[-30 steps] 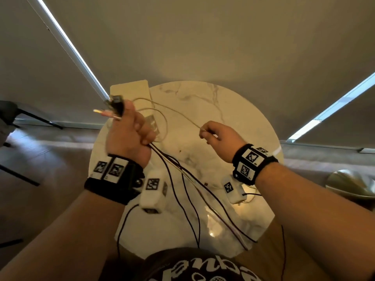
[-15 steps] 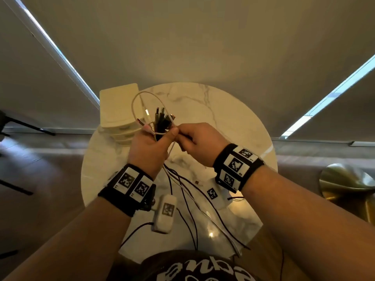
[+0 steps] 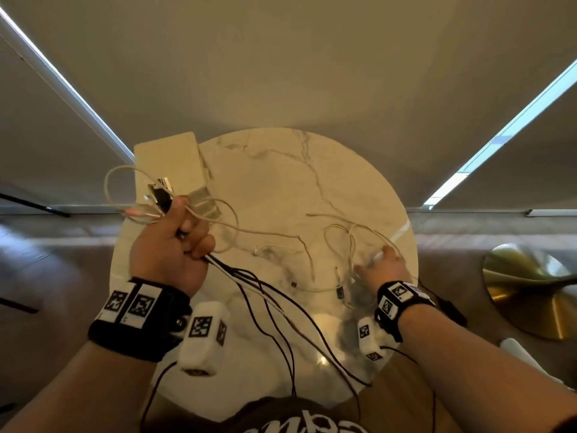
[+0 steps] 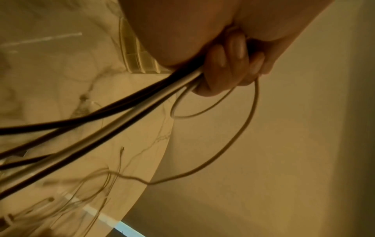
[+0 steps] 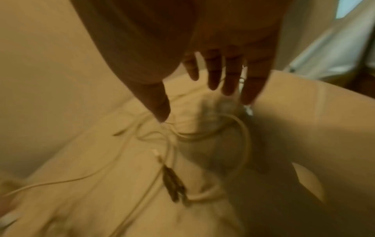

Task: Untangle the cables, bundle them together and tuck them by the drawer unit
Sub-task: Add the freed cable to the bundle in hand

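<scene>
Round marble table under warm light, small cream drawer unit at its far left edge. Left hand raised, fist tight around a bundle of black and white cables, plugs poking out above the knuckles. Right hand spread flat, fingers straight, gripping nothing, over loose white cables on the table's right side.
</scene>
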`<action>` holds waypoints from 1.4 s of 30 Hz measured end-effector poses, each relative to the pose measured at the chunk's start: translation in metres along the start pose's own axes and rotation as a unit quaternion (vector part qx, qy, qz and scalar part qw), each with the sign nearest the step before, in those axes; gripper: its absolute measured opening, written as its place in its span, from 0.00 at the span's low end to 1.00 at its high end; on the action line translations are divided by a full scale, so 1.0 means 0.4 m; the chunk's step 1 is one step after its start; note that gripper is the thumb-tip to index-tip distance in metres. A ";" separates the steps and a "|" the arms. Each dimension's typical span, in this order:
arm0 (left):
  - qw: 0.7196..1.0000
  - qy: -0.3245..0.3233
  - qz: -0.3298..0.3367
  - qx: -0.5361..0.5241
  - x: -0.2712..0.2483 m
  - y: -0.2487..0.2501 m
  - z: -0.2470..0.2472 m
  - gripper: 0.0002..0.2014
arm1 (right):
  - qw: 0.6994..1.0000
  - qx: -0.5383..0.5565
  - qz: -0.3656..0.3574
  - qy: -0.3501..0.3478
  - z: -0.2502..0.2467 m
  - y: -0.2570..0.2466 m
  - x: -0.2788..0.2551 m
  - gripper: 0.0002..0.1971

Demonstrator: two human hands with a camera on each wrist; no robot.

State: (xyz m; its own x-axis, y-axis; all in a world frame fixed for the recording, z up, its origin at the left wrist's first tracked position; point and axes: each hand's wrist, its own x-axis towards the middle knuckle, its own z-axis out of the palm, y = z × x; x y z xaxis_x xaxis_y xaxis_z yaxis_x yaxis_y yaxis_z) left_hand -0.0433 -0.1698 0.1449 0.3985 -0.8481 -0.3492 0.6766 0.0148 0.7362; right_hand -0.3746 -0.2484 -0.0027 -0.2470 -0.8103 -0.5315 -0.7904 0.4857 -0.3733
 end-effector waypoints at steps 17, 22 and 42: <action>0.992 -0.026 -0.064 0.104 -0.047 -0.041 -0.007 0.13 | 0.981 -0.013 -0.172 -0.089 0.104 -0.297 0.010 0.26; 0.990 -0.016 -0.051 0.127 -0.012 -0.077 0.057 0.14 | 0.897 0.188 -0.368 -0.154 -0.018 -0.386 -0.185 0.29; 0.772 -0.021 0.014 0.636 0.003 -0.217 0.120 0.13 | 0.993 -0.006 -0.118 0.016 -0.137 0.095 0.008 0.12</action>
State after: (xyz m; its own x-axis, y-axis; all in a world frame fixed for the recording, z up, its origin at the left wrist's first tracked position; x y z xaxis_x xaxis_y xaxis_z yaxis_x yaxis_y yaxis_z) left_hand -0.1310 -0.1976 0.1085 0.3632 -0.8737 -0.3237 -0.4966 -0.4754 0.7262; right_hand -0.4361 -0.2507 0.0230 -0.0713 -0.9111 -0.4059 -0.8346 0.2773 -0.4759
